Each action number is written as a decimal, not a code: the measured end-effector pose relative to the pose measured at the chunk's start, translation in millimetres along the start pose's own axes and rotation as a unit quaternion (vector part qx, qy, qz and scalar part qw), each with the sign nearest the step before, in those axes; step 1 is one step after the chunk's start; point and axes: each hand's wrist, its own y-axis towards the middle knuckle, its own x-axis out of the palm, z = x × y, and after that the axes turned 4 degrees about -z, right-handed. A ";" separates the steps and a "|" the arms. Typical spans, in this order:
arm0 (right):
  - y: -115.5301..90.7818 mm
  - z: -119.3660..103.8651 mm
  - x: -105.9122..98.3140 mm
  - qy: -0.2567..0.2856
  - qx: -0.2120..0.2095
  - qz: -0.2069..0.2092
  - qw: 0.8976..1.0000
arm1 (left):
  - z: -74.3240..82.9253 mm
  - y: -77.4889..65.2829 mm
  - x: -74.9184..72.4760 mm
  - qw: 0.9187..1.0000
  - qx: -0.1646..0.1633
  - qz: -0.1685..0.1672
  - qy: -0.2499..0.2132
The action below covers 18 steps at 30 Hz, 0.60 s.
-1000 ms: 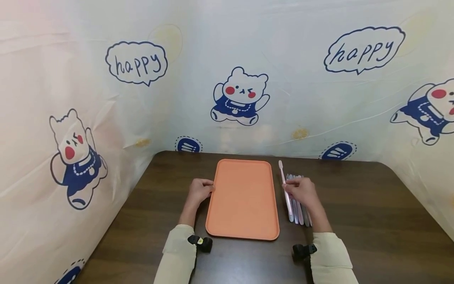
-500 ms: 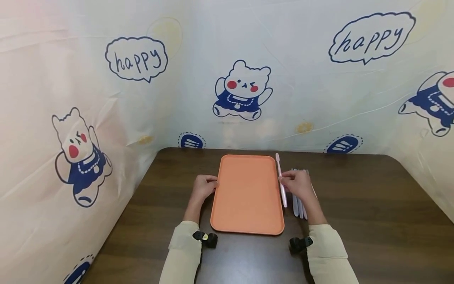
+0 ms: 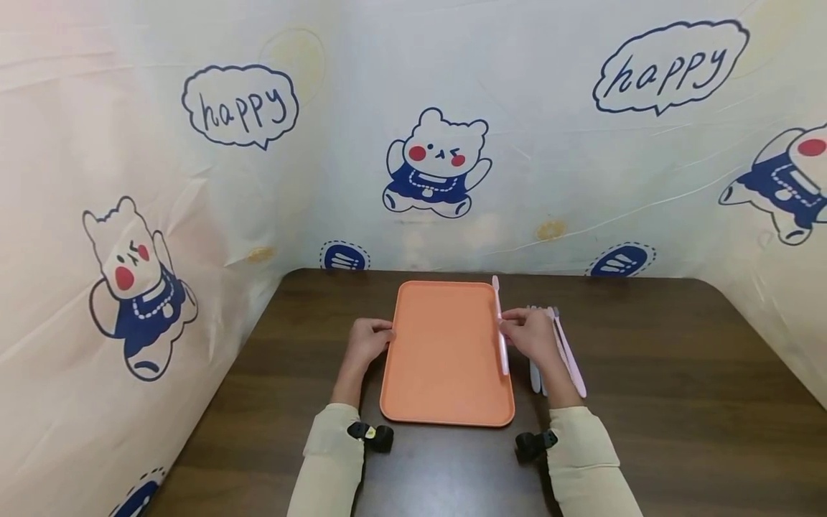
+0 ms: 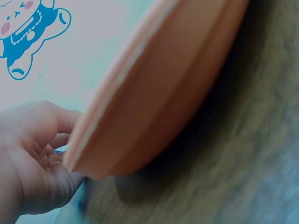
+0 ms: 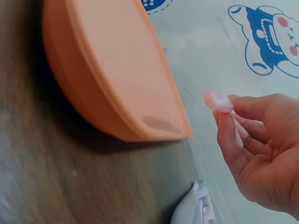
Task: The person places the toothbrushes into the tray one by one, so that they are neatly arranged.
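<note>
We list: one orange tray [image 3: 446, 355], flat on a dark table [image 3: 672, 373], lower centre of the head view; one left hand [image 3: 370, 341], pinching the tray's left rim; one right hand [image 3: 531, 336], right of centre, grasping a pink toothbrush [image 3: 503, 357] between thumb and fingertips. We see that brush raised, overlapping the tray's right edge. Further toothbrushes [image 3: 569, 355], partly hidden behind that hand, lie to its right. One cartoon-printed cloth [image 3: 549, 79] spans the upper frame.
</note>
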 end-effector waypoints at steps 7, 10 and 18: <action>-1.6 -3.5 12.0 -0.004 -0.001 -0.005 1.000 | -1.8 1.9 1.1 1.000 0.001 0.002 0.001; -1.0 -4.1 17.3 -0.009 0.002 -0.001 1.000 | -2.0 2.0 1.7 1.000 0.003 0.002 0.004; 0.2 -12.7 30.8 0.009 0.006 0.002 1.000 | 0.3 -1.2 -0.5 1.000 0.006 0.004 -0.001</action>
